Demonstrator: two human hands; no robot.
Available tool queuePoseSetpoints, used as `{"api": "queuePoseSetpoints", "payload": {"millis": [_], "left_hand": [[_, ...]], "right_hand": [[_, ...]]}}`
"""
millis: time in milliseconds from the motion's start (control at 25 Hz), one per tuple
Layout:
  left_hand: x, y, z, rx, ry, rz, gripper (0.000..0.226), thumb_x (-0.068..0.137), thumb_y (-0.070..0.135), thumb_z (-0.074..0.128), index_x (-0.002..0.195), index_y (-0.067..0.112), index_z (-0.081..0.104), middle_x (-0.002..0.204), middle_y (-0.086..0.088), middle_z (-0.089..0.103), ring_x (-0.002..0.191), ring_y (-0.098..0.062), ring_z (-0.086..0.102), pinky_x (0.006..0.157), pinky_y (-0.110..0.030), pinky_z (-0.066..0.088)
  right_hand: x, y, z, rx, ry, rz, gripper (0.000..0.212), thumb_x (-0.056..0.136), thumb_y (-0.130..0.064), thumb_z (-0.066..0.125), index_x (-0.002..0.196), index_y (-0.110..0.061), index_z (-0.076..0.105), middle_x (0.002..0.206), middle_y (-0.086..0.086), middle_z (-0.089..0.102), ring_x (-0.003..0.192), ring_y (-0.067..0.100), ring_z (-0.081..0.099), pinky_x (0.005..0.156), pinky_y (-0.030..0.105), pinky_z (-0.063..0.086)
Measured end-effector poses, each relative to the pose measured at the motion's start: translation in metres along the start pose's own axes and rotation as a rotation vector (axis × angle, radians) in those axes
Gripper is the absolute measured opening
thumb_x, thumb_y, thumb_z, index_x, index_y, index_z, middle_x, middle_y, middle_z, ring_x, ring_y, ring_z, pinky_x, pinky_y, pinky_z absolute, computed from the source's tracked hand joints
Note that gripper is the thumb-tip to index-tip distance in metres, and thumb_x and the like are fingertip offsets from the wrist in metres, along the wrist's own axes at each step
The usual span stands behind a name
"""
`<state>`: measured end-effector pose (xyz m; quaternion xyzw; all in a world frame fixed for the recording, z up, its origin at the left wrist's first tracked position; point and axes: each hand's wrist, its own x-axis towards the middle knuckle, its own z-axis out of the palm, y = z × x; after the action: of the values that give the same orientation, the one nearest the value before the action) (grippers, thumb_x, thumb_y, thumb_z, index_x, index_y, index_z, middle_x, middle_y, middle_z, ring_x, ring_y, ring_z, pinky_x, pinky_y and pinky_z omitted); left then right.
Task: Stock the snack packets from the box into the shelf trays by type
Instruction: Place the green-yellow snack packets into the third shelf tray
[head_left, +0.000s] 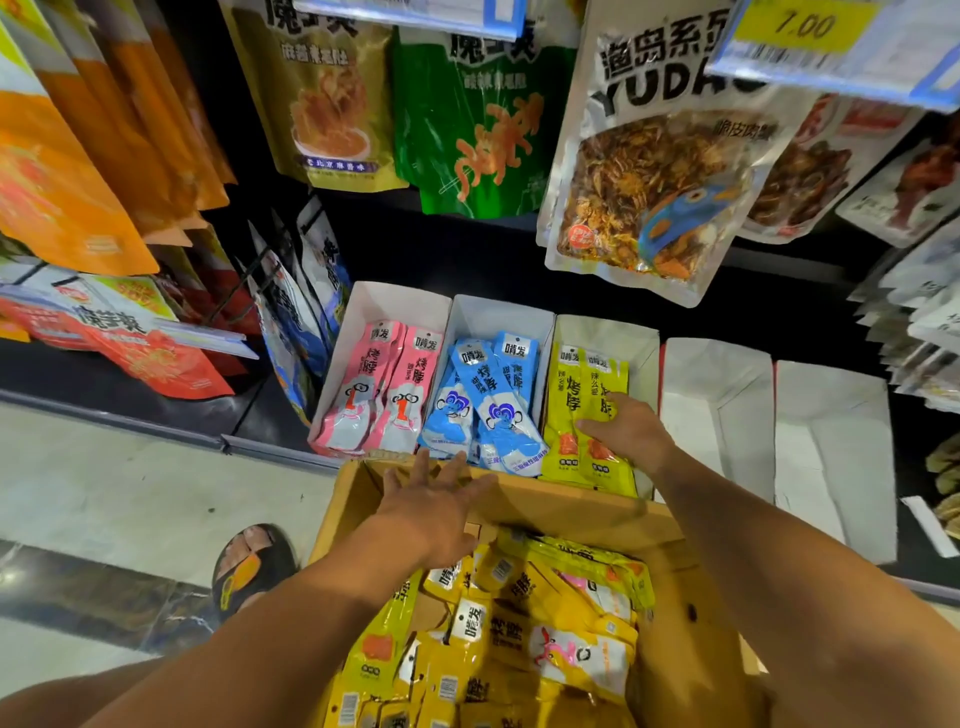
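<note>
Palm down, your left hand (441, 501) hovered spread over the box (571, 506) (holding nothing). Your right hand (631, 431) pressed flat-fingered on shelved yellow packets (569, 400).

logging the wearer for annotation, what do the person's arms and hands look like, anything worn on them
The left forearm and right forearm are bare to the frame edge, no sleeves showing. The left hand and right hand wear no gloves, and no watch, bracelet or ring is visible on the wrists or the fingers that show.
</note>
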<state>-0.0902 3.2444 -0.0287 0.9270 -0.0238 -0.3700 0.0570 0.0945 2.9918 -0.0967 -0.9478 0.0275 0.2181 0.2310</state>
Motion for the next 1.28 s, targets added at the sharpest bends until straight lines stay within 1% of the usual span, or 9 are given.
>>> {"api": "queuePoseSetpoints", "payload": {"millis": [240, 440, 520, 640, 800, 960, 1080, 1160, 1280], "left_hand": [[-0.015, -0.004, 0.010, -0.024, 0.148, 0.043, 0.080, 0.100, 0.046, 0.054, 0.159, 0.051, 0.001, 0.171, 0.004, -0.014, 0.156, -0.032, -0.018, 0.122, -0.067, -0.001], [-0.052, -0.022, 0.029, -0.014, 0.339, 0.049, 0.080, 0.097, 0.044, 0.056, 0.158, 0.050, 0.004, 0.172, -0.001, -0.006, 0.157, -0.033, -0.011, 0.124, -0.065, 0.001], [-0.072, -0.033, 0.038, -0.003, 0.374, 0.028, 0.081, 0.098, 0.047, 0.053, 0.159, 0.048, 0.000, 0.172, -0.001, -0.005, 0.158, -0.031, -0.009, 0.124, -0.063, 0.000], [-0.106, -0.054, 0.065, -0.058, 0.383, -0.040, 0.079, 0.099, 0.048, 0.051, 0.161, 0.044, 0.002, 0.172, 0.002, -0.008, 0.158, -0.029, -0.007, 0.123, -0.062, 0.006], [-0.134, -0.078, 0.129, -0.204, 0.415, -0.179, 0.081, 0.101, 0.050, 0.044, 0.161, 0.038, -0.008, 0.172, 0.003, -0.009, 0.158, -0.030, -0.001, 0.125, -0.057, 0.012], [-0.138, -0.091, 0.178, -0.299, 0.417, -0.211, 0.085, 0.103, 0.049, 0.041, 0.160, 0.031, -0.019, 0.172, 0.004, -0.010, 0.158, -0.025, 0.008, 0.126, -0.050, 0.019], [-0.132, -0.094, 0.196, -0.418, 0.474, -0.156, 0.087, 0.100, 0.052, 0.041, 0.159, 0.035, -0.021, 0.172, 0.000, 0.006, 0.153, -0.025, 0.027, 0.120, -0.047, 0.034], [-0.129, -0.093, 0.198, -0.476, 0.508, -0.130, 0.087, 0.097, 0.053, 0.039, 0.159, 0.037, -0.019, 0.171, 0.000, 0.017, 0.146, -0.026, 0.040, 0.112, -0.047, 0.044], [-0.128, -0.093, 0.197, -0.482, 0.561, -0.134, 0.087, 0.095, 0.047, 0.041, 0.161, 0.036, -0.014, 0.168, 0.002, 0.024, 0.140, -0.025, 0.048, 0.104, -0.047, 0.051]], "right_hand": [[-0.051, -0.019, -0.018, -0.071, 0.056, -0.067, 0.084, 0.081, -0.059, 0.072, 0.149, -0.021, 0.041, 0.147, 0.012, 0.044, 0.130, 0.033, 0.050, 0.100, 0.044, 0.049], [-0.122, -0.036, -0.016, -0.167, 0.147, -0.276, 0.067, 0.086, -0.054, 0.067, 0.144, -0.027, 0.048, 0.150, 0.004, 0.040, 0.137, 0.028, 0.039, 0.106, 0.044, 0.043], [-0.145, -0.042, -0.009, -0.209, 0.131, -0.342, 0.064, 0.086, -0.053, 0.066, 0.143, -0.030, 0.046, 0.151, 0.001, 0.039, 0.138, 0.026, 0.036, 0.107, 0.045, 0.044], [-0.181, -0.050, 0.010, -0.203, 0.107, -0.422, 0.062, 0.087, -0.050, 0.067, 0.142, -0.029, 0.048, 0.148, 0.000, 0.041, 0.136, 0.026, 0.039, 0.108, 0.043, 0.042], [-0.213, -0.052, 0.059, -0.249, 0.008, -0.472, 0.065, 0.086, -0.051, 0.068, 0.142, -0.027, 0.048, 0.144, 0.002, 0.044, 0.133, 0.026, 0.044, 0.107, 0.045, 0.043], [-0.232, -0.053, 0.119, -0.268, -0.154, -0.484, 0.062, 0.087, -0.047, 0.067, 0.143, -0.028, 0.048, 0.144, 0.000, 0.043, 0.131, 0.026, 0.045, 0.105, 0.041, 0.045], [-0.239, -0.053, 0.164, -0.293, -0.282, -0.453, 0.061, 0.087, -0.045, 0.066, 0.143, -0.029, 0.048, 0.147, 0.001, 0.041, 0.134, 0.027, 0.044, 0.104, 0.040, 0.045], [-0.237, -0.053, 0.192, -0.301, -0.361, -0.395, 0.062, 0.087, -0.043, 0.066, 0.144, -0.027, 0.046, 0.147, 0.005, 0.042, 0.133, 0.029, 0.045, 0.102, 0.040, 0.046], [-0.230, -0.057, 0.229, -0.254, -0.455, -0.298, 0.061, 0.088, -0.038, 0.068, 0.143, -0.026, 0.045, 0.141, 0.009, 0.046, 0.125, 0.030, 0.052, 0.093, 0.036, 0.047]]}}
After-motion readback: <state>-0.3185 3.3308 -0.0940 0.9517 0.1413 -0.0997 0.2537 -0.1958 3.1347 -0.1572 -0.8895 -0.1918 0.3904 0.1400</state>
